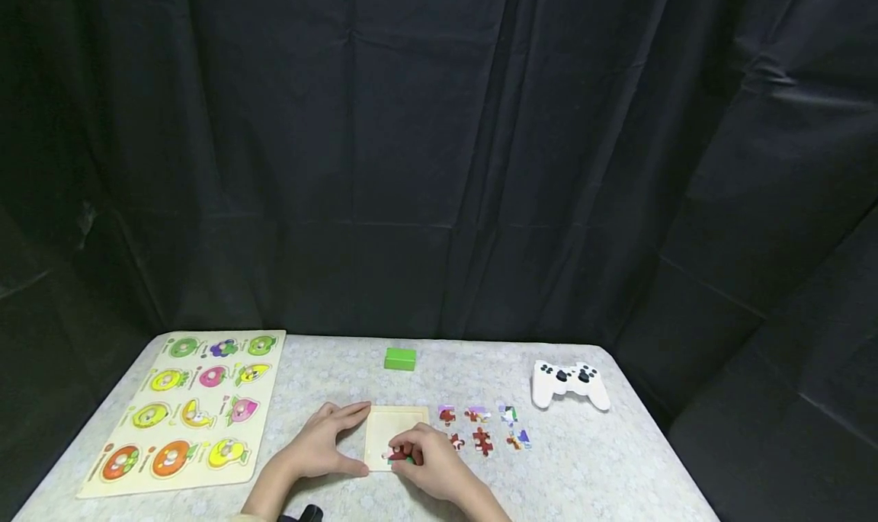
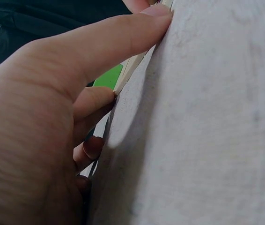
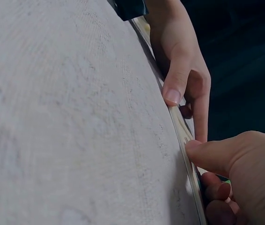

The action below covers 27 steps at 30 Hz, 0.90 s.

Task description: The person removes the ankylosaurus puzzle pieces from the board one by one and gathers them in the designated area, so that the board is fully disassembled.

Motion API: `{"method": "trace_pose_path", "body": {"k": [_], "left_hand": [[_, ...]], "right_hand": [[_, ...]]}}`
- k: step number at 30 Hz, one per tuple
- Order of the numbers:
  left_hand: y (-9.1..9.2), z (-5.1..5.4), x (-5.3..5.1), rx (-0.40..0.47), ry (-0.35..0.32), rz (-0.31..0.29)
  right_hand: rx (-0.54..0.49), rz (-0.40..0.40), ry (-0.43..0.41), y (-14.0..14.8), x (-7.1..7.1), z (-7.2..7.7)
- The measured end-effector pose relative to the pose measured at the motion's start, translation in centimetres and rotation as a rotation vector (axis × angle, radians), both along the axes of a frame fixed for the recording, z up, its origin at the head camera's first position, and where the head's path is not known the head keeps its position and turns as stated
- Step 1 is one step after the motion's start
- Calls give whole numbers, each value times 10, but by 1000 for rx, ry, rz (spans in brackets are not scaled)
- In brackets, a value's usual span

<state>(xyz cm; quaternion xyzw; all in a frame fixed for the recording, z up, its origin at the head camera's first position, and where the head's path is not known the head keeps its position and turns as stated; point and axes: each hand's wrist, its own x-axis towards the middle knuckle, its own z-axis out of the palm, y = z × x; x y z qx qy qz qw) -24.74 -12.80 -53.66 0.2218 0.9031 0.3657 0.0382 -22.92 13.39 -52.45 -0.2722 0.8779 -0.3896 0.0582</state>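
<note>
A shallow square wooden puzzle tray point(image 1: 396, 417) lies on the table between the hands. My left hand point(image 1: 318, 442) rests at its left side, fingers fairly straight and spread. The forefinger touches the far left corner, the thumb point(image 2: 156, 11) the near left corner. Over the tray's near part, my right hand point(image 1: 434, 461) pinches a red, white and green jigsaw piece point(image 1: 396, 453) with thumb and fingers. That hand partly hides the piece, so I cannot tell whether it lies flat. In the right wrist view, the right thumb point(image 3: 212, 154) is at the tray's near edge point(image 3: 181, 126).
Several loose jigsaw pieces point(image 1: 483, 441) lie in two rows right of the tray. Behind it is a green block point(image 1: 400, 359). A white game controller point(image 1: 569, 383) lies at the right. A large fruit picture board point(image 1: 195, 396) covers the table's left side. Dark cloth point(image 1: 425, 164) hangs behind.
</note>
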Motion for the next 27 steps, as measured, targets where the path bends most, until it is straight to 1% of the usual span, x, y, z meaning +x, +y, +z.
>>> {"method": "trace_pose_path", "body": {"k": [4, 10, 13, 21, 27], "left_hand": [[0, 1, 0, 1, -4, 2], [0, 3, 2, 1, 20, -9], [-1, 3, 2, 1, 26, -13], [0, 1, 1, 5, 13, 1], [0, 3, 3, 11, 2, -2]], "right_hand": [[15, -16, 9, -1, 1, -1], [40, -21, 28, -3, 1, -1], [45, -22, 24, -3, 1, 0], [53, -23, 16, -5, 4, 2], [43, -20, 13, -6, 4, 2]]}}
